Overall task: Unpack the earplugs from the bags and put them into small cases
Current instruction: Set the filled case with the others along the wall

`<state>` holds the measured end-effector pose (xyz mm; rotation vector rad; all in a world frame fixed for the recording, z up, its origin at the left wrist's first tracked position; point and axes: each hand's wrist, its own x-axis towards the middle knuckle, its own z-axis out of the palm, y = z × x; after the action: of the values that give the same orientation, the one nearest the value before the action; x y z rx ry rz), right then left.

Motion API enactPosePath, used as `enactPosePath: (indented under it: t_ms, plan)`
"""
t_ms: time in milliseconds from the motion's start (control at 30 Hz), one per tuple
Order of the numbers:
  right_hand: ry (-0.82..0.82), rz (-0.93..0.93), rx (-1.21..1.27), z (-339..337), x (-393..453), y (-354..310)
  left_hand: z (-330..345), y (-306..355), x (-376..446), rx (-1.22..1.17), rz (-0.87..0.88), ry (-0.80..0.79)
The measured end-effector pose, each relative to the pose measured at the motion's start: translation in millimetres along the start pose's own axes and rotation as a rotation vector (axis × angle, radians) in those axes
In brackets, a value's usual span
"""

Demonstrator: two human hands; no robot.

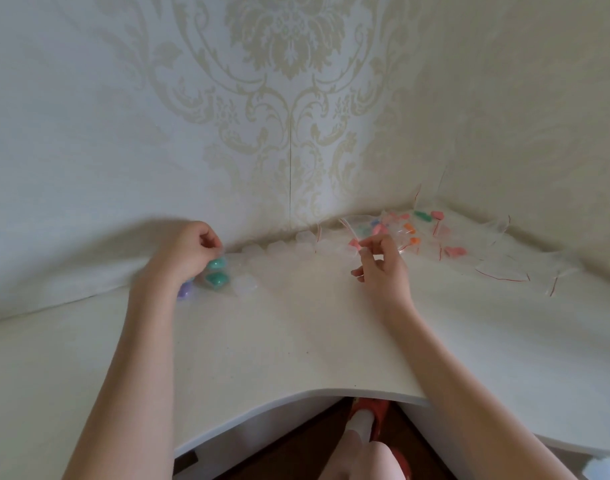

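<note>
nearest us, under the bench edge, we see a dark floor (289, 445), a knee and a foot in a white sock (360, 422) and a red slipper (379, 410). the bench (296, 341) is pale cream, with a curved cut-out at the front edge, and it fits into a corner of the room. both forearms reach forward over it, well apart.

our left hand (189, 251) sits at the left, knuckles up, fingers curled, thumb and fingertips pinching the upper edge of a clear case (216, 271) that holds two teal plugs (216, 278), one above the other. each plug's long axis runs roughly left to right. a purple plug (185, 291) peeks out just under the wrist. our right hand (383, 265) hovers right of centre, its thumb and forefinger pinched together around a pink plug (354, 243); the other fingers are loosely bent. we cannot tell which way that plug points.

between the hands, a row of empty cases (296, 249) lies along the foot of the wall. in the corner beyond the right hand lies a heap of clear bags (400, 230) with red strips, holding pink, orange, green and blue plugs at mixed angles. flat bags (504, 271) lie spread further right.

behind stands wallpaper (289, 98) in pale grey with a cream damask pattern and a vertical seam.
</note>
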<state>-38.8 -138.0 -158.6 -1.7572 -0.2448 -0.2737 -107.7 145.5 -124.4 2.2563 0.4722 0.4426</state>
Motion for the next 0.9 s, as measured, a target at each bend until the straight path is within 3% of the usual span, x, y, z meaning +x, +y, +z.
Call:
enactPosePath:
  t_ms: [367, 500, 600, 767, 900]
  plan:
    - [0.097, -0.019, -0.086, 0, 8, 7, 21, 15, -7, 0.354, 0.131, 0.167]
    - [0.234, -0.115, -0.357, -15, 24, 13, 39, 33, -10, 0.375, 0.274, 0.316]
    - [0.183, -0.097, -0.669, -36, 52, 18, 61, 48, -18, 0.322, 0.433, 0.344]
    - [-0.065, -0.063, -0.905, -42, 76, 22, 92, 64, -34, 0.27, 0.706, 0.271]
    - [0.073, -0.101, -0.96, -36, 78, 33, 111, 67, -44, 0.239, 0.804, 0.123]
